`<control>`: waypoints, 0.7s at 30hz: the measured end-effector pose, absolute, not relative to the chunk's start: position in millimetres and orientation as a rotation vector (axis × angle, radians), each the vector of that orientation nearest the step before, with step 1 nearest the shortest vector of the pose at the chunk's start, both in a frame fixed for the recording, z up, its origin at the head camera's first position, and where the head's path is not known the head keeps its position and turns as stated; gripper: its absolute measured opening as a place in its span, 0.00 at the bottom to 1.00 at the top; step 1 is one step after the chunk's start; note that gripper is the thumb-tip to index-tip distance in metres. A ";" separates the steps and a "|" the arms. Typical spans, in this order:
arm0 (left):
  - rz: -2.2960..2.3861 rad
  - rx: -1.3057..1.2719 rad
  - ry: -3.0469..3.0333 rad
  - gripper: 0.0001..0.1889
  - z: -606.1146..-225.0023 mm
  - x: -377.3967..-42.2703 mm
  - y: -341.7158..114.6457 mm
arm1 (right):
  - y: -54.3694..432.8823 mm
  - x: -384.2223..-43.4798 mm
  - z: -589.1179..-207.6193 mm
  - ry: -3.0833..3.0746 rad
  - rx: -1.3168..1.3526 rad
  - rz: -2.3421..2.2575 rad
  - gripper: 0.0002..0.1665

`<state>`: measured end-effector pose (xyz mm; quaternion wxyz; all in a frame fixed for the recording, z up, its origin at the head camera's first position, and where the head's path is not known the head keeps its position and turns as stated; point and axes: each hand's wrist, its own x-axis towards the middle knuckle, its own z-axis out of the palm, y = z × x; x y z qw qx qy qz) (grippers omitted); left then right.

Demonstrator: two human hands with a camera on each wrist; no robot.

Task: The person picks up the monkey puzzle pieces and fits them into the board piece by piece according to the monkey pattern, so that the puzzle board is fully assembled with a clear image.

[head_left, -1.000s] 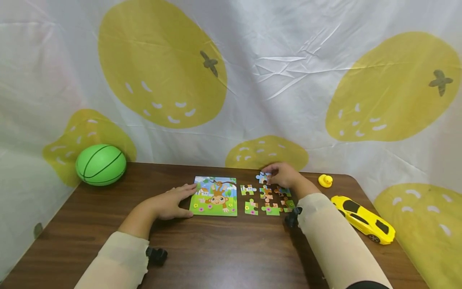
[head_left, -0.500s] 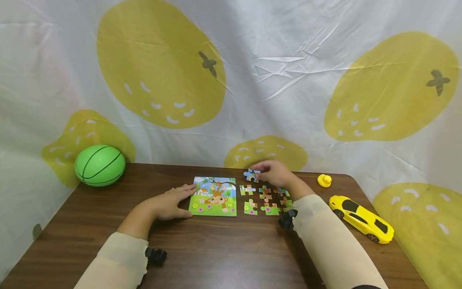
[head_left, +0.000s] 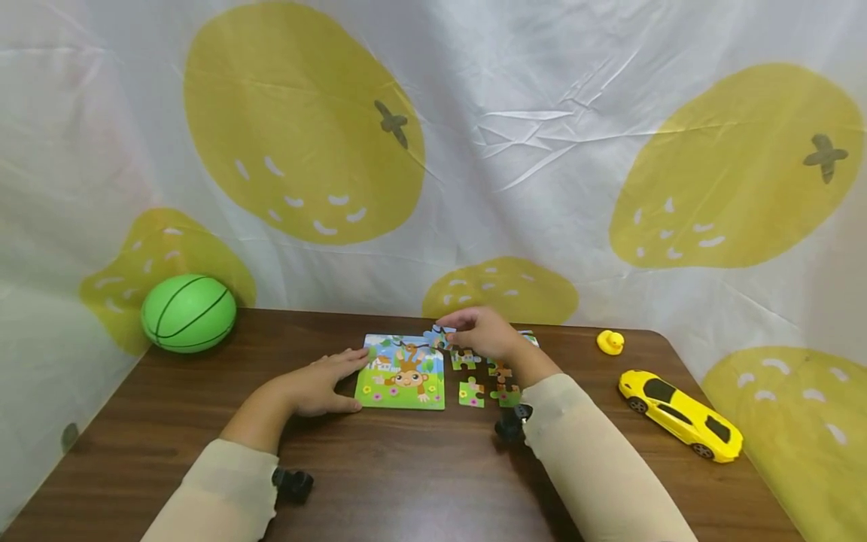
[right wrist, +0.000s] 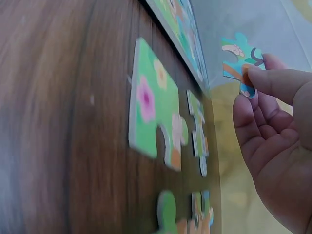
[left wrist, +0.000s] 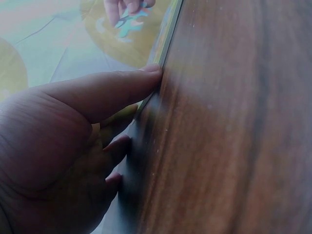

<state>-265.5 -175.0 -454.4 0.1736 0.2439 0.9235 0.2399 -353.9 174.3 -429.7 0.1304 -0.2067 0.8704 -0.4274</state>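
Observation:
My left hand (head_left: 318,388) rests at the left side of a square picture board (head_left: 400,397) with a cartoon monkey on it. Its thumb touches the board's near edge in the left wrist view, the other fingers spread along the side. Between thumb and fingers my right hand (head_left: 489,333) pinches a blue jigsaw puzzle piece (right wrist: 234,56) with a brown branch on it. In the head view that piece overlaps the board's far right corner. Loose puzzle pieces lie right of the board, among them a green one with flowers (right wrist: 151,97); my right hand and forearm hide some.
A green ball (head_left: 190,313) sits at the table's back left. Toward the right are a small yellow rubber duck (head_left: 610,342) and a yellow toy car (head_left: 679,415). Behind the wooden table (head_left: 406,482) hangs a white curtain (head_left: 515,150) printed with lemons.
My right hand has carried the blue puzzle piece leftward, from above the loose pieces to the board's far right corner. The left hand has stayed at the board.

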 end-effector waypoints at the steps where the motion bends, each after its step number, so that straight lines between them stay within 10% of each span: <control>1: 0.680 0.690 2.620 0.47 -454.4 -265.2 -175.3 | 170.8 -353.8 -430.3 2.516 -0.597 -1.256 0.18; 21: 0.686 0.661 2.616 0.47 -450.0 -261.0 -178.4 | 105.6 -357.8 -441.6 2.435 -0.656 -1.183 0.20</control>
